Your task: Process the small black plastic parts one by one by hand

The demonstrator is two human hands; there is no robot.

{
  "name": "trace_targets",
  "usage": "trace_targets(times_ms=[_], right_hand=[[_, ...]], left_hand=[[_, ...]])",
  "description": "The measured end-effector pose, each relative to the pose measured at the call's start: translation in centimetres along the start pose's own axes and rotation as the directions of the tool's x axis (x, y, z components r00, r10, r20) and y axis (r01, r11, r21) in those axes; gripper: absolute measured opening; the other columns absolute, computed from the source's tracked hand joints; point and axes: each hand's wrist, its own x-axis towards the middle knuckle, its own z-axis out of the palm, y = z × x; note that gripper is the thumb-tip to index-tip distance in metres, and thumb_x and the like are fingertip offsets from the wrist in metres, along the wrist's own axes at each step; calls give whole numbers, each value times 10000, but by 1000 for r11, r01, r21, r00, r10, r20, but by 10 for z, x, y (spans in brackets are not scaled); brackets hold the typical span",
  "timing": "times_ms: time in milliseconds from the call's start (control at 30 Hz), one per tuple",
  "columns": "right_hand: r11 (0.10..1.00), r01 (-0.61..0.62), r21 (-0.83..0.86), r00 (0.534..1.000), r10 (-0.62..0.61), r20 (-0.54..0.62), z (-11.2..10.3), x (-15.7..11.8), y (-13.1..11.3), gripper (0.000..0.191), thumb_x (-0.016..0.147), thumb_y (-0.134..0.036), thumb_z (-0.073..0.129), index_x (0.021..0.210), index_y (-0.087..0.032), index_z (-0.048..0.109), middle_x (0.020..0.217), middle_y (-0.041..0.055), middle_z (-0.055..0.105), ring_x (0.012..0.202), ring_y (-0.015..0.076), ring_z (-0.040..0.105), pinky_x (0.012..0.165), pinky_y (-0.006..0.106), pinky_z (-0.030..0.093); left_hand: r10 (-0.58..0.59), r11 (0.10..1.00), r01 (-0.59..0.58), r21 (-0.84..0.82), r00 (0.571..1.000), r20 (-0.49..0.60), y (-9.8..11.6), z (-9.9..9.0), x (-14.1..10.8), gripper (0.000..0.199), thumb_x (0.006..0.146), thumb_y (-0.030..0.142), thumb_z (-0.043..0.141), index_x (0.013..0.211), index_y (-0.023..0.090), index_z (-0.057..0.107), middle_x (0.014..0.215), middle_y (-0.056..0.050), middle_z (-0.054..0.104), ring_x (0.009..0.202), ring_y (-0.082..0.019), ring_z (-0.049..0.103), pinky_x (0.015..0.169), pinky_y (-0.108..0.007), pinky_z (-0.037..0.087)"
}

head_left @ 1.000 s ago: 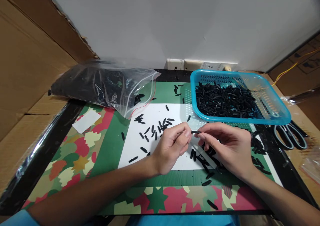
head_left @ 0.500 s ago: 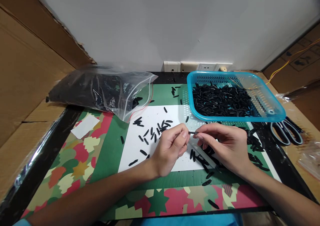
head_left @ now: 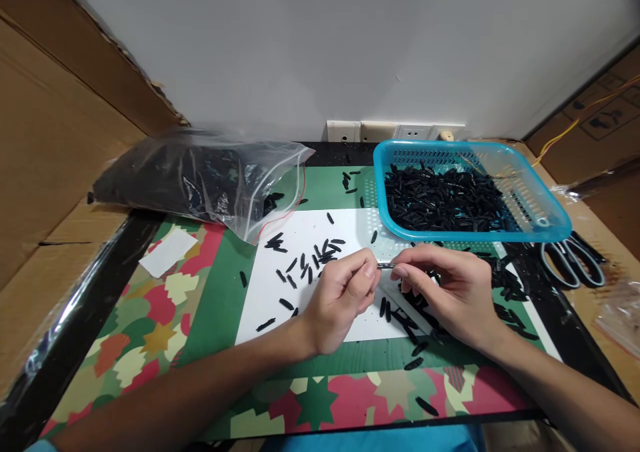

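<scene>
A small dark strip (head_left: 385,265) is stretched between my two hands over the white paper (head_left: 260,305). My left hand (head_left: 345,299) is curled closed and pinches its left end. The thumb and forefinger of my right hand (head_left: 447,289) close on its right end. Similar black pieces (head_left: 325,252) lie scattered on the paper left of my hands, and more lie beneath and beside my right hand. A blue plastic basket (head_left: 475,237) behind my right hand holds a heap of black pieces (head_left: 445,199).
A clear zip bag (head_left: 200,179) full of dark material lies at the back left. Scissors (head_left: 573,265) rest right of the basket. A white scrap (head_left: 169,252) lies on the patterned sheet (head_left: 160,305). Wall sockets (head_left: 413,133) and cardboard (head_left: 60,105) border the table.
Both hands keep their grip on the strip, which now shows a brighter, shinier surface. The view has shifted very slightly; nothing else has visibly moved.
</scene>
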Motion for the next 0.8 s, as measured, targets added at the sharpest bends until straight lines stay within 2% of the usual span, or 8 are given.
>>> trace_targets(times_ms=[400,467,533,567,667,700,733,800], right_hand=[[968,209,-136,978,-205,42,-1,-1,0,108,1012,-117,681,998,-209,735,815,-6,766,650,121,678,628,238,539],[902,334,-272,938,-347,1,-5,0,2,135,984,-81,701,1005,-210,734,818,-1,775,665,139,680,641,266,533],[754,419,-506,855,-515,-59,-15,4,5,190,931,-59,757,1028,-222,747,817,4,790,696,174,673,671,312,516],[667,407,-624,808,-581,-94,-22,6,7,226,903,-62,792,1050,-230,757,812,5,793,711,195,666,687,336,501],[558,181,-810,777,-586,-231,-42,14,15,258,932,-129,788,1163,-242,763,926,59,821,862,288,694,842,454,493],[544,126,-829,813,-535,-228,-46,16,17,301,964,-152,758,1252,-237,739,1039,99,825,947,323,701,897,499,482],[537,109,-836,826,-517,-224,-49,17,18,329,979,-167,744,1302,-229,719,1117,130,816,999,346,703,920,525,472],[536,166,-828,836,-522,-170,-46,16,18,377,973,-169,755,1343,-208,694,1179,156,800,1026,349,706,914,517,475]], left_hand=[[7,1000,-7,-16,1000,-11,1,1,0,440,1087,487,560,770,196,468,568,82,389,443,-35,273,431,-187,211],[-3,1000,2,-28,1000,-19,1,1,0,442,1078,492,574,767,193,480,559,82,388,444,-37,275,423,-176,214],[-39,998,37,-52,999,-36,2,1,0,438,1072,505,577,775,192,499,551,83,386,446,-41,269,413,-166,210],[-67,995,64,-70,997,-46,3,1,0,433,1070,509,573,782,193,508,546,83,384,447,-45,265,408,-160,207],[-156,979,141,-146,984,-91,4,-1,4,406,1067,507,552,797,207,510,523,93,369,427,-54,239,376,-144,209],[-172,973,151,-175,979,-112,4,-2,6,391,1065,499,547,800,214,506,516,97,365,415,-56,227,359,-140,218],[-182,967,152,-204,974,-135,5,-3,8,375,1062,488,540,803,220,502,512,99,364,405,-58,219,345,-140,234],[-193,958,145,-249,965,-180,6,-5,13,347,1059,463,522,806,227,497,511,103,357,396,-62,205,323,-140,257]])
